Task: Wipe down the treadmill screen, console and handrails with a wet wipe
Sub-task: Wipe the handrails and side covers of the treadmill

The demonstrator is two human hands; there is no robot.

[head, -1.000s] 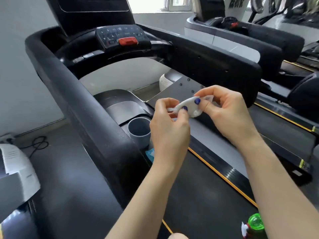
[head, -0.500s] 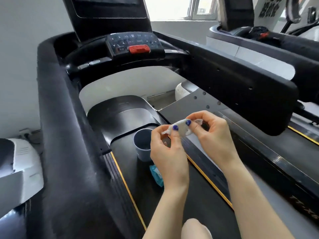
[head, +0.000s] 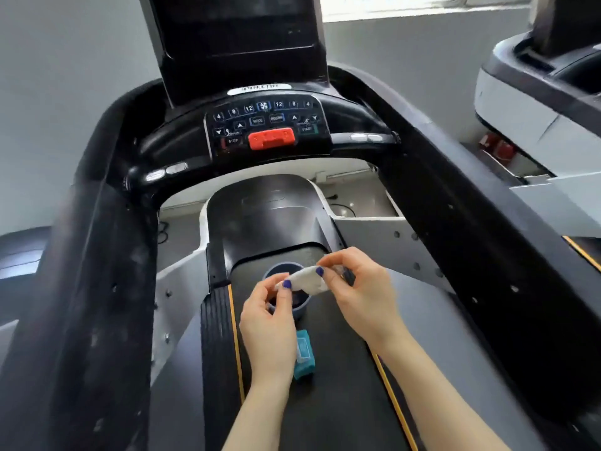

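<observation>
Wipe (head: 307, 278), bunched and limp, is pinched between my left hand (head: 271, 317) and right hand (head: 361, 289) above the belt (head: 341, 402). I judge it light, soft, damp; I'd grip opposite corners to unfold it.

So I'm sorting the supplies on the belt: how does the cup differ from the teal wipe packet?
The cup is round, grey-blue and stands upright with its mouth open; the wipe packet is flat, rectangular, teal and lies on its side. The cup sits farther up the belt, partly hidden behind the hands; the packet lies nearer. Both rest on the treadmill belt.
</observation>
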